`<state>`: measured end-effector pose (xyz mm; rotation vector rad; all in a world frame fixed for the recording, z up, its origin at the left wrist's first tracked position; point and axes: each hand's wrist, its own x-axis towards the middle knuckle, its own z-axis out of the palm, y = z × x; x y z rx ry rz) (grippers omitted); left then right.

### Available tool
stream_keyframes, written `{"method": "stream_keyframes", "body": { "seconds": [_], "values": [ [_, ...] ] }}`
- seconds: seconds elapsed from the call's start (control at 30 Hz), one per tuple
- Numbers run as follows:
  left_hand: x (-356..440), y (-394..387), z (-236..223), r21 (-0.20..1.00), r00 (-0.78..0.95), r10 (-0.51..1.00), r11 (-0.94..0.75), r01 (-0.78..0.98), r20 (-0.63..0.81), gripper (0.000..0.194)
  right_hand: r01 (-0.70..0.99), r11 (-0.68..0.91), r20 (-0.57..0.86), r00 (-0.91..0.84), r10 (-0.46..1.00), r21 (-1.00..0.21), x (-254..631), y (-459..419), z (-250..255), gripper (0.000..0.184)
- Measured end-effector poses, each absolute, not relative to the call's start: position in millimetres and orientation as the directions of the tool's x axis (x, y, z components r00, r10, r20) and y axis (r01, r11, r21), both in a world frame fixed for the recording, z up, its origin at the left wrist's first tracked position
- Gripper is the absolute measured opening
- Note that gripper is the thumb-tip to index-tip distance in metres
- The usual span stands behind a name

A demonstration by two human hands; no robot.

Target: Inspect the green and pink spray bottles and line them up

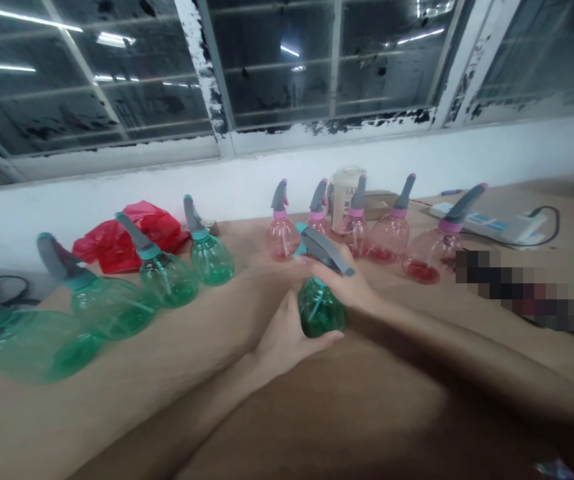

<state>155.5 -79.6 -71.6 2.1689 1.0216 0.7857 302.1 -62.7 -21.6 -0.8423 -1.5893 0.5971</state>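
A green spray bottle (323,308) with a grey and teal trigger head stands in front of me, between both hands. Around the lower body of the bottle my left hand (287,333) is wrapped, thumb on the near side. My right hand (344,280) grips the neck just beneath the spray head (324,248); some of its fingers are hidden behind the bottle. Dark green shows inside the clear body, along with a pale dip tube.
Several green spray bottles (169,277) line the left side. Several pink ones (389,235) stand at the back right. Behind are a red plastic bag (134,237), a whitish container (347,193) and a power strip (491,223). A blurred-out patch (521,290) lies at right.
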Motion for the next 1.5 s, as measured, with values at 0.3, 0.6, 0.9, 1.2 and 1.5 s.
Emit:
{"method": "stream_keyframes", "body": {
  "seconds": [0.3,0.6,0.9,1.2,1.5],
  "values": [
    [155.9,-80.0,-72.1,0.734,0.528,0.806,-0.526,0.43,0.268,0.08,0.213,0.625,0.629,-0.056,0.775,-0.751,304.4,-60.5,-23.8,0.015],
    [155.7,-80.3,-73.4,0.739,0.522,0.813,-0.514,0.435,0.257,0.08,0.188,0.62,0.62,-0.062,0.782,-0.762,302.3,-63.0,-18.4,0.016],
    [155.4,-82.4,-69.1,0.728,0.527,0.817,-0.508,0.461,0.235,0.081,0.286,0.584,0.602,-0.032,0.798,-0.76,302.1,-66.5,-18.5,0.021],
    [156.0,-83.1,-70.2,0.716,0.536,0.812,-0.516,0.47,0.234,0.084,0.27,0.588,0.605,-0.022,0.796,-0.763,303.0,-64.3,-22.1,0.019],
    [156.1,-82.7,-70.6,0.707,0.533,0.804,-0.537,0.46,0.264,0.083,0.192,0.614,0.614,-0.064,0.786,-0.766,304.0,-65.2,-22.5,0.016]
  ]
}}
